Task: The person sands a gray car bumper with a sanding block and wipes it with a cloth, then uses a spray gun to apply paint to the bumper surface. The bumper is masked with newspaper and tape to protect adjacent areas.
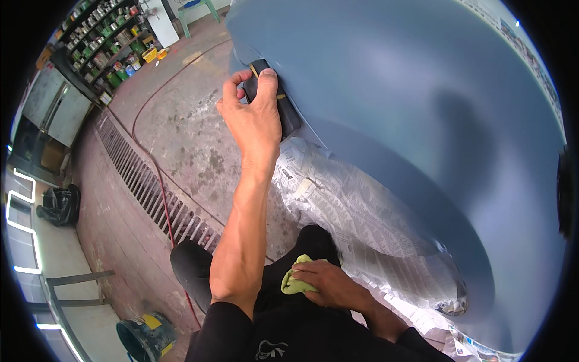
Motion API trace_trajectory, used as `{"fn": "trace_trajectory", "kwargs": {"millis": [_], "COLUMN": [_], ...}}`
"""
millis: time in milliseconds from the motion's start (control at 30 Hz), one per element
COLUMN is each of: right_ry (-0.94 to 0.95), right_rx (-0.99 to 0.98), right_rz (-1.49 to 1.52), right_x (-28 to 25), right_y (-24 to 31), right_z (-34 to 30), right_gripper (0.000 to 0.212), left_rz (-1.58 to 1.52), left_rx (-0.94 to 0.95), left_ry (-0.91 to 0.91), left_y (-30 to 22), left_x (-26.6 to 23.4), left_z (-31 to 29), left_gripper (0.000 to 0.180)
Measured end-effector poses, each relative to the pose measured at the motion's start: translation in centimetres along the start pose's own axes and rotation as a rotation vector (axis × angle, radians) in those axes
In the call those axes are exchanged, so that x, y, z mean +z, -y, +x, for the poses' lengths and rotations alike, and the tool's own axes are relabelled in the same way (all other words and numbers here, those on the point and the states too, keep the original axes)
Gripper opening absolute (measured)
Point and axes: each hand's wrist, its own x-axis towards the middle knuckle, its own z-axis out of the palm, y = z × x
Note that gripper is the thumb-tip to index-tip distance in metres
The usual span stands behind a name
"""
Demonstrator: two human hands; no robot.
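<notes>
My left hand (256, 108) reaches far forward, its thumb and fingers closed on a black sanding block (289, 119). The block lies along the edge of a matte grey-blue car body panel (386, 90); whether its whole face touches the panel is hidden. Close to my body, my right hand (332, 282) is wrapped round a crumpled yellow-green cloth (295, 285) above my thigh. Newspaper masking (356, 202) covers the wheel area under the panel's curved arch, between my two hands and to the right.
A red hose (158, 166) runs along the floor beside a metal drain grate (142, 172). Paint cans crowd the shelves (99, 45) at far left. A dark bucket (145, 336) lies tilted at lower left, below a black bag (59, 204). A green stool (199, 13) stands at the back.
</notes>
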Motion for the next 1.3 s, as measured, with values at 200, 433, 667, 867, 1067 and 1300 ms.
{"fn": "trace_trajectory", "kwargs": {"millis": [200, 433, 667, 867, 1067, 1300], "right_ry": [0.008, 0.036, 0.048, 0.048, 0.053, 0.075], "right_rx": [0.003, 0.045, 0.058, 0.042, 0.043, 0.056], "right_rz": [-0.011, 0.019, 0.022, 0.019, 0.016, 0.001], "right_x": [0.2, 0.3, 0.6, 0.4, 0.6, 0.5], "right_y": [0.0, 0.1, -0.1, 0.0, -0.4, -0.2], "right_z": [0.0, -0.2, -0.5, -0.1, -0.3, -0.4], "right_gripper": [0.051, 0.053, 0.054, 0.055, 0.055, 0.055], "left_rz": [-0.012, -0.015, -0.038, 0.014, 0.007, -0.027], "left_rx": [-0.015, -0.026, -0.033, 0.017, 0.003, -0.032], "left_ry": [0.021, 0.017, 0.022, 0.001, 0.016, 0.035], "left_y": [-0.2, -0.3, 0.2, 0.5, 0.2, 0.0], "left_x": [-0.2, -0.2, -0.1, -0.2, 0.0, -0.3], "left_z": [-0.2, 0.2, 0.7, 0.8, -0.1, -0.4], "left_gripper": [0.06, 0.062, 0.063, 0.063, 0.063, 0.061]}}
